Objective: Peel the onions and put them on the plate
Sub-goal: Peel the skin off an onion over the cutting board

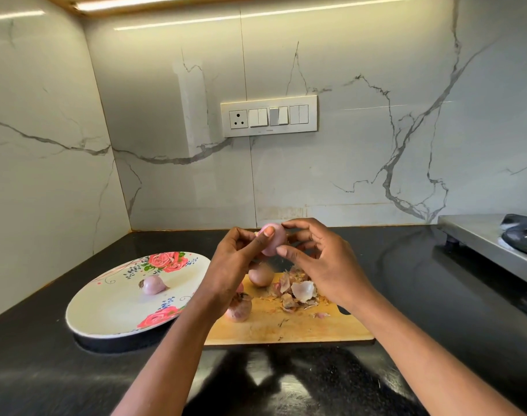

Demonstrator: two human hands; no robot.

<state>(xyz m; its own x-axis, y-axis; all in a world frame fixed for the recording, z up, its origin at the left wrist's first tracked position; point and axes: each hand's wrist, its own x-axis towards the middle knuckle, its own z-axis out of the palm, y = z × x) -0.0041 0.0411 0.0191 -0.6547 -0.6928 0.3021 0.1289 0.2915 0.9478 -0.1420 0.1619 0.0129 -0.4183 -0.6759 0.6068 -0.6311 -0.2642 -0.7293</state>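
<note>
While both hands point(235, 259) point(322, 265) grip onion point(274, 240), plate point(106, 313) overhangs.

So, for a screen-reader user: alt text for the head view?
Both hands, left hand and right hand, hold a peeled onion above a cutting board with skins; one peeled onion lies on the floral plate.

A black glossy tabletop point(406, 280) runs into a corner of white marble wall point(376, 160) with grey veins. On the back wall sits a switch panel point(268, 116) with a socket at its left end. At the right edge stands a steel stove point(481, 235). A light strip point(226, 1) glows overhead.
</note>
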